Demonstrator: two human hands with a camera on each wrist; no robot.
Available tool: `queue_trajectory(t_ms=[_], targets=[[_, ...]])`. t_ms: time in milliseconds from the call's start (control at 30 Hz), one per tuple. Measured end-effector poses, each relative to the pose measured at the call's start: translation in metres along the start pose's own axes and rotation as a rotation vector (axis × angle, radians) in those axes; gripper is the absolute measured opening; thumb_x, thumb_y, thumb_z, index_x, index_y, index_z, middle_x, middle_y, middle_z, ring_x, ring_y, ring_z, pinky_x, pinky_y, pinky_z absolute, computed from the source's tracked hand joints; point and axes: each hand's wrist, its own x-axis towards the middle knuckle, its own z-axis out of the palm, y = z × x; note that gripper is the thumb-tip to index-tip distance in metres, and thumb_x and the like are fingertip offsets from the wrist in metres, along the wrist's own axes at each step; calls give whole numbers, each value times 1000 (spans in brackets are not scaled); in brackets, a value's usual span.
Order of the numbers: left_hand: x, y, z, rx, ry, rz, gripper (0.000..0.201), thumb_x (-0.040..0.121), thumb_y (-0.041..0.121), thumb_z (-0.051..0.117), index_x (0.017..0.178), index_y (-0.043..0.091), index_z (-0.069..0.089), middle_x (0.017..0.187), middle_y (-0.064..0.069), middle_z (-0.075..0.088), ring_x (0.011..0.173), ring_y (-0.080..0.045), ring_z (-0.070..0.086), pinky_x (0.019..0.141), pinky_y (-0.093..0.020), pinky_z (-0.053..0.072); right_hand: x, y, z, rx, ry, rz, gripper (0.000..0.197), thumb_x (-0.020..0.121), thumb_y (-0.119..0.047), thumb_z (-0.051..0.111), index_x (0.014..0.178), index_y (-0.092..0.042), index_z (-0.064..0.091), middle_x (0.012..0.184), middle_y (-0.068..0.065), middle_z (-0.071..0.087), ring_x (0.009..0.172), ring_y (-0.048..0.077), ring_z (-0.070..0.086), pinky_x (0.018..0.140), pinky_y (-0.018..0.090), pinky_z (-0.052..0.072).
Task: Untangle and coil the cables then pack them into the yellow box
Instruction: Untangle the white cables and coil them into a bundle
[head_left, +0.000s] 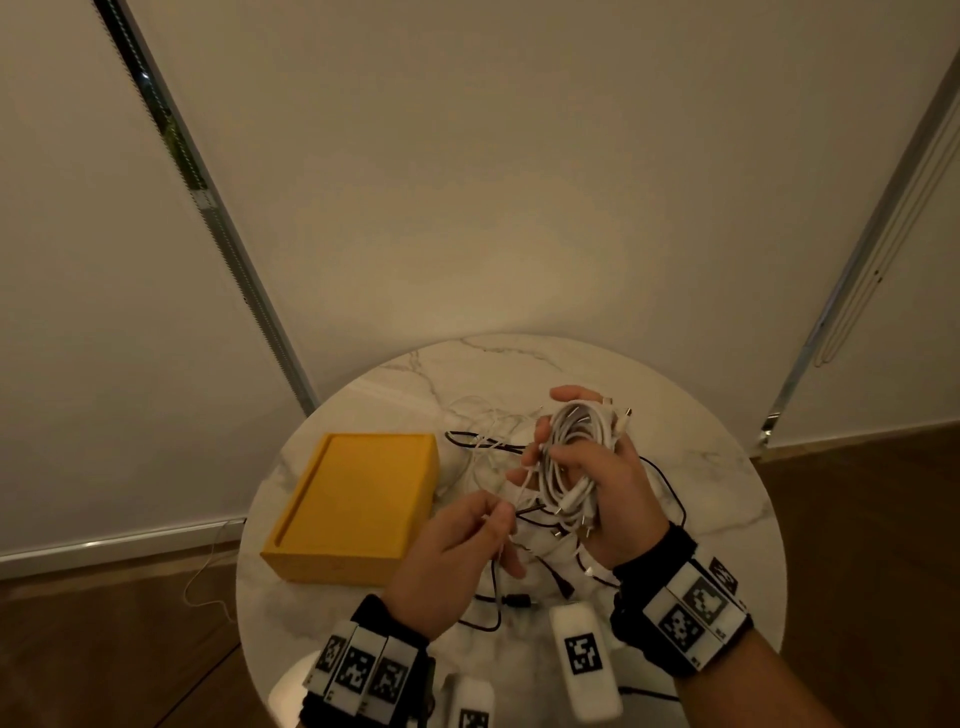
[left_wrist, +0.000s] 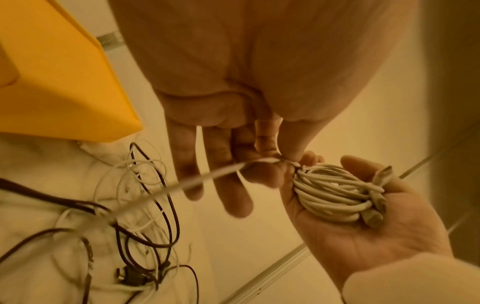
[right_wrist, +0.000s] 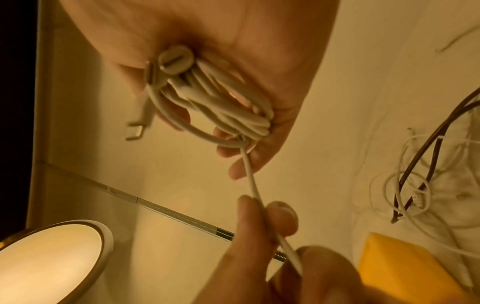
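My right hand (head_left: 545, 441) grips a coil of white cable (head_left: 576, 452) above the round table, with plug ends sticking out of the bundle (right_wrist: 221, 98). A loose strand of the white cable (right_wrist: 253, 185) runs from the coil (left_wrist: 335, 195) down to my left hand (head_left: 496, 517), which pinches it between thumb and forefinger (left_wrist: 272, 158). The yellow box (head_left: 353, 506) lies on the table's left side, its top shut flat. A tangle of thin white and black cables (head_left: 488, 441) sprawls on the table under and behind both hands (left_wrist: 130, 216).
The marble table (head_left: 701, 467) is small and round, with wooden floor all round it. Two white tagged blocks (head_left: 584, 660) sit at its near edge. A thin white wire (head_left: 208, 571) trails on the floor at left. A lit round disc (right_wrist: 52, 259) shows in the right wrist view.
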Motion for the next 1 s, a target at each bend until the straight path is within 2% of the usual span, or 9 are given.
queue_trajectory(t_ms=[100, 167, 333, 433, 567, 700, 767, 900, 1000], targets=[[3, -4, 2, 121, 12, 3, 26, 102, 31, 50, 80, 22, 60, 62, 7, 57, 59, -11, 53, 62, -37, 47, 1, 0, -2, -28, 76, -62, 48, 74, 1, 60, 117, -19, 60, 91, 10, 57, 77, 24, 58, 69, 44, 56], [5, -5, 5, 237, 15, 30, 29, 101, 35, 52, 74, 27, 61, 60, 10, 53, 58, -5, 47, 58, -24, 41, 2, 0, -3, -70, 134, -106, 48, 73, 0, 62, 116, -21, 60, 89, 8, 56, 76, 21, 55, 65, 40, 53], [2, -12, 10, 364, 11, 53, 28, 100, 43, 51, 84, 31, 71, 67, 19, 61, 67, -2, 58, 63, -21, 45, 4, -3, -6, -246, 241, -236, 47, 76, -4, 67, 116, -25, 56, 86, 2, 53, 71, 16, 51, 64, 36, 49], [2, -3, 11, 451, 35, 172, 34, 96, 54, 47, 88, 33, 73, 75, 18, 61, 76, -5, 60, 68, -23, 47, 2, 1, -6, -484, 193, -304, 43, 85, 2, 72, 117, -19, 52, 83, 1, 48, 68, 10, 48, 64, 29, 48], [0, 12, 5, 590, 74, 346, 31, 94, 50, 49, 86, 30, 72, 75, 14, 52, 76, -8, 53, 67, -33, 45, 1, 4, -8, -568, 74, -220, 37, 89, 6, 68, 118, -13, 53, 72, -12, 51, 67, 4, 49, 65, 22, 47], [-3, 22, -5, 540, 96, 407, 13, 92, 34, 62, 91, 27, 72, 79, 22, 48, 76, -8, 52, 67, -20, 42, 2, 0, -9, -575, 38, -145, 42, 81, -11, 69, 120, -19, 58, 74, 0, 53, 69, 13, 51, 66, 27, 47], [-5, 28, -6, 527, 86, 430, 15, 91, 34, 62, 92, 24, 74, 80, 23, 48, 77, -8, 54, 66, -20, 44, 1, 0, -9, -539, 16, -77, 47, 76, -8, 67, 120, -21, 61, 77, 6, 55, 70, 16, 52, 65, 29, 46], [-8, 36, -10, 505, 111, 462, 12, 90, 31, 64, 87, 21, 69, 78, 23, 49, 76, -2, 52, 67, -7, 34, 0, 0, -12, -408, -47, 60, 60, 63, 0, 58, 116, -27, 68, 87, 12, 60, 75, 21, 53, 65, 37, 44], [-10, 38, -13, 493, 100, 474, 2, 88, 22, 70, 86, 21, 69, 78, 22, 51, 74, -3, 53, 67, -7, 33, 1, 1, -16, -177, 23, 130, 60, 59, 0, 52, 112, -22, 68, 89, 13, 58, 72, 22, 53, 57, 31, 41]])
